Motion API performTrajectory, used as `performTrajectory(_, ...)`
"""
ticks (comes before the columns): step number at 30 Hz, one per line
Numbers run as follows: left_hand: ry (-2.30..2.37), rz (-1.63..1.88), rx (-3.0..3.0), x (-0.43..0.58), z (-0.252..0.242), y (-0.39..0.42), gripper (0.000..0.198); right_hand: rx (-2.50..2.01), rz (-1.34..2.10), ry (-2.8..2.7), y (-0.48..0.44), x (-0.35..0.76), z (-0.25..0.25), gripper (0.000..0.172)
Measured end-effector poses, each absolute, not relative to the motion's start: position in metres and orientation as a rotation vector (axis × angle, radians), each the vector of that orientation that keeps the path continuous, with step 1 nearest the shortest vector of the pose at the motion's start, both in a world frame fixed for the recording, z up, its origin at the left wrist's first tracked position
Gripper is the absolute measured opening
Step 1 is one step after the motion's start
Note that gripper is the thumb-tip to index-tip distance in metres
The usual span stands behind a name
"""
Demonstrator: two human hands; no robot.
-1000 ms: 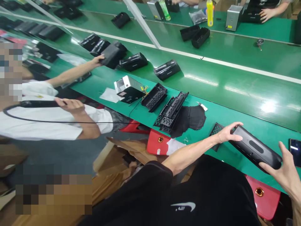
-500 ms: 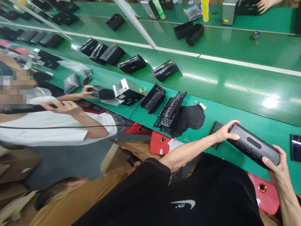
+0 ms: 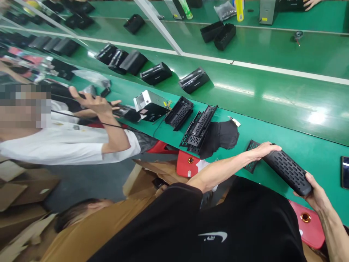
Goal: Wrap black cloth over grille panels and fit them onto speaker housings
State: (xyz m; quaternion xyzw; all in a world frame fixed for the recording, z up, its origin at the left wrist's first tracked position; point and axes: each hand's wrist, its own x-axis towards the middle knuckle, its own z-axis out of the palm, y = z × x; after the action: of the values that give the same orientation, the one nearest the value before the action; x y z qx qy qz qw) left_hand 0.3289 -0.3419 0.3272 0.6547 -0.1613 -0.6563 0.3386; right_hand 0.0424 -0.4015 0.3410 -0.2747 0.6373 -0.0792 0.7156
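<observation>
A black speaker housing (image 3: 286, 168) is held between my two hands above the green bench, its slotted grille side facing up. My left hand (image 3: 265, 150) grips its far left end, fingers closed over the edge. The near right end sits in my right hand (image 3: 315, 191), with the thumb on the side and the other fingers partly hidden beneath. Just left of the housing, a loose perforated black grille panel (image 3: 251, 156) lies on the bench, partly covered by my left wrist. Farther left are black sheets (image 3: 224, 135) and stacked grille panels (image 3: 198, 129).
A silver-and-black box (image 3: 151, 105) stands beyond the grille parts. Several black housings (image 3: 194, 80) line the green conveyor (image 3: 259, 80). A phone (image 3: 345, 171) lies at the right. A co-worker in a white shirt (image 3: 68, 143) sits at the left; another person in brown (image 3: 109, 225) is close by.
My hands have turned the speaker housing over, from its smooth side with an oval recess to its slotted grille side. The co-worker at the left has raised a hand.
</observation>
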Motion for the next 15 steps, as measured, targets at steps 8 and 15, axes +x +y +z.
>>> performTrajectory(8, -0.365, -1.839, 1.537, 0.347, 0.313, -0.344, 0.081, -0.618, 0.002, 1.335, -0.403, 0.038, 0.336, 0.091)
performTrajectory(15, -0.463, -1.719, 1.501, 0.364, 0.298, -0.339, 0.09, -0.933, -0.083, 1.307, -0.397, 0.038, 0.321, 0.083)
